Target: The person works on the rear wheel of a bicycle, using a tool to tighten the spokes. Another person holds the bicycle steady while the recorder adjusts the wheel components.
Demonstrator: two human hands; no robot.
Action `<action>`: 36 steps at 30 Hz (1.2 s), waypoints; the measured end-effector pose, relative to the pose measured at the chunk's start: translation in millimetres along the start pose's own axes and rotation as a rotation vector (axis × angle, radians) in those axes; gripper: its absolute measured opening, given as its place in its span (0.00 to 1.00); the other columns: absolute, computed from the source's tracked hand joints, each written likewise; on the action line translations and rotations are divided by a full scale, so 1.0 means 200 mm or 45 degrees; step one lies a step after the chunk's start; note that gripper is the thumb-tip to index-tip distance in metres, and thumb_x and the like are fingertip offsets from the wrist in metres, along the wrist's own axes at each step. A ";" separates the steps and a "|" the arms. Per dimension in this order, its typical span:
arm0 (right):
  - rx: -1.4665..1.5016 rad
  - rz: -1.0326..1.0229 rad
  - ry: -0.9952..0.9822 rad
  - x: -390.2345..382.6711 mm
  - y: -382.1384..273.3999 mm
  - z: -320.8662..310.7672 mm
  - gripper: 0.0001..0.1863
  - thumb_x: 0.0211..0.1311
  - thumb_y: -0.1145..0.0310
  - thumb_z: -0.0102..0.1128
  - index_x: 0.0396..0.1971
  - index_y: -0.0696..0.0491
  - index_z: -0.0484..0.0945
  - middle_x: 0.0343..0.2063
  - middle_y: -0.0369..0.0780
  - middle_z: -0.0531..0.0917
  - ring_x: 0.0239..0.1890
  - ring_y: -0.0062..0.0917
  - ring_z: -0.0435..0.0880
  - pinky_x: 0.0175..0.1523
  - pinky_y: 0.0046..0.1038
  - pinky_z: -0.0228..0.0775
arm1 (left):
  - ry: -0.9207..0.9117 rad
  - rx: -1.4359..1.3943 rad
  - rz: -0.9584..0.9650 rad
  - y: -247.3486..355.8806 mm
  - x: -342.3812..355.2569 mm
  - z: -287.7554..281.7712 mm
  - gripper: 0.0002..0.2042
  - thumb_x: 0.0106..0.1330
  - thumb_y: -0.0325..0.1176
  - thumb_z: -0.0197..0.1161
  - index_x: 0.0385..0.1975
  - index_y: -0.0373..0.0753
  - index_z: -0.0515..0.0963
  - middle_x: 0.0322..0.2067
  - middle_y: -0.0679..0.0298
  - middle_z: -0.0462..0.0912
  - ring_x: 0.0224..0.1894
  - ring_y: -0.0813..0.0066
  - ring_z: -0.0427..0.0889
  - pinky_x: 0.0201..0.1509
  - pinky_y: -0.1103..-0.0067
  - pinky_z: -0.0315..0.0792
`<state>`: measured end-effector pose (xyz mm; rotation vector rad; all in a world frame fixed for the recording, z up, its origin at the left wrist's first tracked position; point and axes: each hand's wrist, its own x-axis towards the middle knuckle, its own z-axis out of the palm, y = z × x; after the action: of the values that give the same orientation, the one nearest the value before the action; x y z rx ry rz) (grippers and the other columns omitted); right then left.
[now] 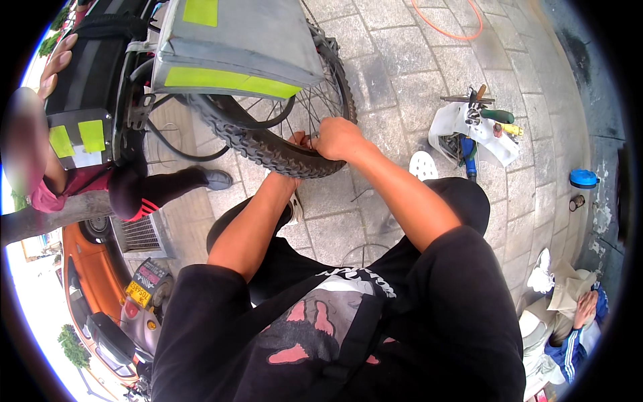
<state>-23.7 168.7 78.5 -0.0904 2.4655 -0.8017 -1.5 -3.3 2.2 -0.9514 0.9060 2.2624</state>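
A bicycle wheel with a knobby black tyre [261,149] is in front of me, beneath a grey box [234,47] with yellow-green strips. My right hand [335,137] is closed on the tyre and rim at the lower right of the wheel. My left hand [300,139] reaches up behind the tyre from below, its fingertips curled at the rim beside the right hand; much of it is hidden by the tyre. A loose black tube [187,154] loops out of the wheel to the left.
Tools in a cut white container [489,141] lie at the right, near an orange hose [472,33] and blue lid [583,178]. Another person [140,187] holds the bicycle at the left. A seated person [566,342] is at lower right. A scooter [134,311] and orange car [87,268] stand lower left.
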 end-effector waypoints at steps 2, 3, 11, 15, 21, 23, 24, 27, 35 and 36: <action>-0.059 -0.051 -0.011 0.01 -0.01 0.00 0.17 0.57 0.59 0.68 0.38 0.58 0.87 0.42 0.53 0.87 0.48 0.47 0.86 0.52 0.41 0.80 | -0.061 -0.099 -0.024 -0.01 0.01 -0.02 0.13 0.76 0.36 0.52 0.26 0.43 0.72 0.21 0.65 0.77 0.24 0.70 0.79 0.33 0.73 0.79; -0.081 -0.070 0.006 0.03 -0.02 0.01 0.17 0.57 0.59 0.68 0.38 0.58 0.87 0.41 0.53 0.87 0.49 0.47 0.86 0.52 0.41 0.80 | -0.090 -0.144 -0.038 -0.01 0.01 -0.03 0.13 0.76 0.36 0.52 0.26 0.42 0.72 0.21 0.65 0.78 0.24 0.69 0.80 0.34 0.73 0.80; -0.133 -0.210 0.009 0.07 0.03 0.05 0.21 0.60 0.54 0.67 0.39 0.60 0.86 0.40 0.54 0.87 0.46 0.49 0.86 0.53 0.42 0.79 | -0.290 -0.117 -0.124 0.03 -0.04 -0.06 0.10 0.76 0.36 0.52 0.38 0.37 0.76 0.32 0.58 0.84 0.35 0.62 0.86 0.42 0.68 0.84; 0.033 -0.226 -0.086 0.12 0.13 0.07 0.25 0.61 0.51 0.66 0.35 0.63 0.86 0.37 0.58 0.85 0.44 0.51 0.86 0.50 0.43 0.77 | -0.060 0.091 0.027 0.02 -0.14 0.09 0.09 0.74 0.36 0.54 0.39 0.37 0.76 0.37 0.55 0.84 0.38 0.59 0.85 0.45 0.63 0.83; 0.495 -0.155 -0.117 0.12 0.20 0.14 0.23 0.65 0.56 0.64 0.31 0.67 0.85 0.26 0.54 0.84 0.33 0.42 0.85 0.42 0.39 0.76 | 0.041 -0.195 -0.020 -0.03 0.04 -0.14 0.08 0.73 0.34 0.55 0.38 0.37 0.76 0.39 0.55 0.83 0.47 0.56 0.83 0.53 0.56 0.80; 0.712 -0.091 -0.115 0.12 0.23 0.17 0.21 0.66 0.59 0.65 0.30 0.66 0.85 0.23 0.49 0.84 0.29 0.34 0.83 0.39 0.36 0.75 | 0.127 -0.221 -0.018 -0.03 -0.01 -0.06 0.08 0.73 0.35 0.55 0.38 0.37 0.76 0.39 0.55 0.83 0.48 0.56 0.82 0.53 0.56 0.80; 0.813 -0.055 -0.142 0.11 0.23 0.17 0.20 0.66 0.59 0.66 0.28 0.65 0.85 0.22 0.46 0.83 0.27 0.30 0.81 0.37 0.34 0.73 | 0.171 -0.234 -0.018 -0.03 -0.03 -0.05 0.08 0.72 0.35 0.56 0.38 0.37 0.76 0.39 0.56 0.83 0.49 0.56 0.81 0.54 0.56 0.80; 1.076 0.044 -0.233 0.12 0.26 0.19 0.18 0.65 0.60 0.67 0.25 0.63 0.85 0.19 0.38 0.81 0.22 0.22 0.76 0.31 0.28 0.69 | 0.016 -0.244 -0.099 -0.03 0.04 -0.16 0.07 0.72 0.34 0.56 0.38 0.38 0.76 0.40 0.55 0.82 0.46 0.56 0.82 0.52 0.56 0.80; 1.170 0.283 -0.133 0.05 0.13 0.14 0.14 0.64 0.65 0.69 0.25 0.61 0.83 0.18 0.37 0.80 0.18 0.18 0.75 0.21 0.23 0.66 | 0.012 -0.039 -0.122 0.04 -0.12 0.07 0.09 0.74 0.34 0.55 0.32 0.38 0.75 0.32 0.61 0.79 0.37 0.66 0.81 0.45 0.68 0.81; 1.159 0.276 -0.096 0.04 0.10 0.15 0.14 0.64 0.65 0.69 0.26 0.61 0.83 0.19 0.37 0.80 0.18 0.19 0.75 0.21 0.24 0.66 | 0.009 0.006 -0.079 0.05 -0.11 0.06 0.09 0.74 0.34 0.55 0.32 0.38 0.75 0.32 0.61 0.80 0.36 0.66 0.81 0.44 0.68 0.82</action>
<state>-12.8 168.6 43.9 0.4559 1.7855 -1.6744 1.3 -4.7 29.5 -0.9730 0.8731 2.2051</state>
